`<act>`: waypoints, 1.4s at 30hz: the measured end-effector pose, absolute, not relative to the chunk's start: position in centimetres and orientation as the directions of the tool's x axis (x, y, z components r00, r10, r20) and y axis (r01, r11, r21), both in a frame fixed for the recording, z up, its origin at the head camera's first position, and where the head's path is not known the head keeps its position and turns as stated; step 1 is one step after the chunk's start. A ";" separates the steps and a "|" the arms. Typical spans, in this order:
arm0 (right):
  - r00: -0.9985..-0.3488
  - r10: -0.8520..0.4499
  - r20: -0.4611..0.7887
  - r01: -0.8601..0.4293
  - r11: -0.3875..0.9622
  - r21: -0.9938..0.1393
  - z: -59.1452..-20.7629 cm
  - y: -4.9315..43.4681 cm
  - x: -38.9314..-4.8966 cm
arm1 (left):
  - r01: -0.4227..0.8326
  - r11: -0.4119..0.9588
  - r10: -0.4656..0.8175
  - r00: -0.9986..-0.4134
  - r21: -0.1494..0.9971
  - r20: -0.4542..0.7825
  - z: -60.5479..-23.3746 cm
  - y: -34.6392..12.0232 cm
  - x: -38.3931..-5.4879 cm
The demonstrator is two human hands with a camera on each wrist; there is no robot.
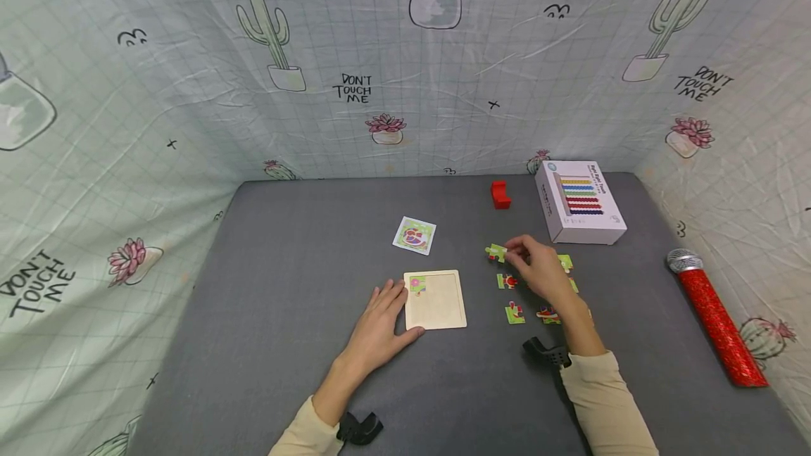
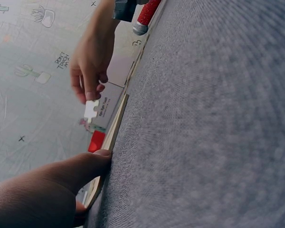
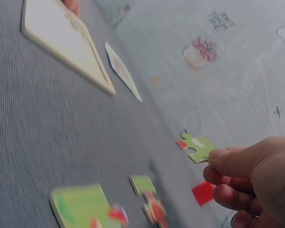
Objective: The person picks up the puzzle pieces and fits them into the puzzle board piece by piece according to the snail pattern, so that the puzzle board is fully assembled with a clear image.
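Note:
Between thumb and fingers, my right hand pinches a green jigsaw piece, raised off the table in the right wrist view. My left hand rests at the left edge of a square wooden puzzle tray, thumb at its lower corner, fingers spread. One puzzle piece with a pink shape lies in the tray's upper left corner. Loose jigsaw pieces lie right of the tray, among them one with red and another below it. Several more are partly hidden by my right hand and forearm.
A square picture card lies behind the tray. Farther back stand a red block and a white box with coloured bead rows printed on it. A red glittery microphone lies along the table's right side. Patterned cloth hangs around the grey table.

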State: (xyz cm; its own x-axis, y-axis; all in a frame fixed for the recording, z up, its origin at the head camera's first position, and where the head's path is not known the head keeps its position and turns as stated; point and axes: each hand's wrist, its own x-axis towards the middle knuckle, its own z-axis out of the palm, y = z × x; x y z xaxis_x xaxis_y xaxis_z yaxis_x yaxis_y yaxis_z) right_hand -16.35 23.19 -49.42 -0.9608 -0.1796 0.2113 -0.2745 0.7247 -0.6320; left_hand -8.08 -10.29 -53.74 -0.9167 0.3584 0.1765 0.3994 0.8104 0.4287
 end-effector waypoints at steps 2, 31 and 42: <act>-0.956 -0.192 0.224 -0.292 0.718 -0.632 -49.4 22.5 -16.4 | 0.396 0.814 0.358 -0.918 0.424 0.171 -53.8 -10.3 -8.1; -0.904 -0.396 0.158 -0.404 0.676 -0.616 -50.6 14.3 -15.7 | 0.424 0.804 0.390 -0.905 0.417 0.169 -54.3 -10.6 -7.9; -0.886 -0.445 0.133 -0.427 0.667 -0.610 -51.4 12.9 -15.5 | 0.423 0.803 0.390 -0.906 0.420 0.166 -54.2 -10.5 -7.9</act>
